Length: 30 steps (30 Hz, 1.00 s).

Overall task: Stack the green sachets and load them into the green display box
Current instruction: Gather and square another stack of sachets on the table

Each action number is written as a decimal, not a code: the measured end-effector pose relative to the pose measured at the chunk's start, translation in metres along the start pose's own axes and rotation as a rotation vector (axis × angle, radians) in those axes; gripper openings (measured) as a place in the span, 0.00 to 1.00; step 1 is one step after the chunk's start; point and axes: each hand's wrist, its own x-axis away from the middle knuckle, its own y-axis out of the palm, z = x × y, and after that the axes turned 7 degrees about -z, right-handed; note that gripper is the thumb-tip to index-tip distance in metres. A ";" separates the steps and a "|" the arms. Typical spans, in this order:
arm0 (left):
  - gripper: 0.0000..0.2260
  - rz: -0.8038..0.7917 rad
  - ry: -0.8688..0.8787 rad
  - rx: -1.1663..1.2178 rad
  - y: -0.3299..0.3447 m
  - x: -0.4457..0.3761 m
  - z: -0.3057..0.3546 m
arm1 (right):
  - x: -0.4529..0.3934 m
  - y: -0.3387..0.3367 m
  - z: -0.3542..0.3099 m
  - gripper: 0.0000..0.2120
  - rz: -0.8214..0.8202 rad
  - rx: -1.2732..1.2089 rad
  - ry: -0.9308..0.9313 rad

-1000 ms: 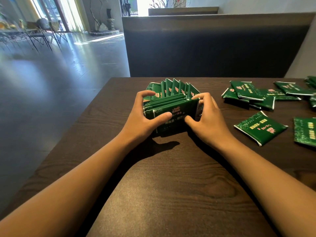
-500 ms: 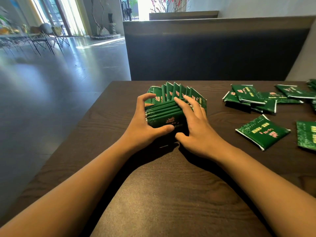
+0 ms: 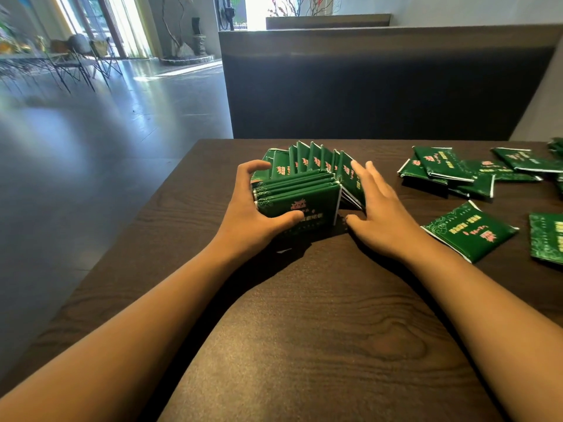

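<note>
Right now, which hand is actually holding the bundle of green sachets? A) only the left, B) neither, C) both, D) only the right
A: the left hand curls round the stack of sachets, thumb across its front, while the right hand lies open beside it with straight fingers.

bright daylight floods from far windows, glaring on the floor; edges warp, forearms cast soft shadows.

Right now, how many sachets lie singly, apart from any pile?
2. One sachet lies just right of the right hand; another further right, cut by the frame edge. More may lie out of view.
</note>
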 end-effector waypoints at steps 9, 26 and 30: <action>0.36 -0.002 0.004 0.004 0.001 0.002 0.003 | -0.002 0.001 -0.001 0.38 0.103 0.142 0.022; 0.36 -0.020 -0.022 -0.008 -0.001 0.001 0.003 | 0.000 -0.008 -0.002 0.19 0.261 0.082 0.006; 0.36 -0.016 -0.024 -0.011 -0.001 0.001 0.002 | 0.000 -0.014 -0.005 0.13 0.461 -0.088 -0.004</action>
